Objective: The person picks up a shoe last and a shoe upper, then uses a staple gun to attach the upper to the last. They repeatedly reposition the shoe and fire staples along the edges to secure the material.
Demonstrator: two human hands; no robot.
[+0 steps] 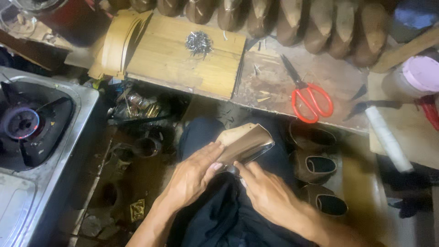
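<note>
head view looks down on a cluttered bench (274,87), its worn top running across the upper frame, with a gas stove (32,132) to the left on a steel surround. on the bench lies a bamboo board (183,64) carrying a small heap of nails (198,43), kept within reach of the lap below; along the back edge stands a row of wooden lasts (320,25), lined up side by side. red scissors (308,98) lie flat to the right of the board, blades pointing up-left, and a white roll (388,137) rests slanted on the bench's right part. under the bench edge three brown shoes (315,167) sit stacked in a column just beside the person's knee. the shoe piece (244,144), tan and glossy, lies over the dark-clad lap so the thigh backs it. the left hand (194,176) lies spread on its near left side, fingers pressing down and curled lightly over the edge, steadying it. the right hand (267,194) meets its lower end, fingers closed in a narrow pinch at the rim; whether they also hold a small tool there i cannot tell.
</note>
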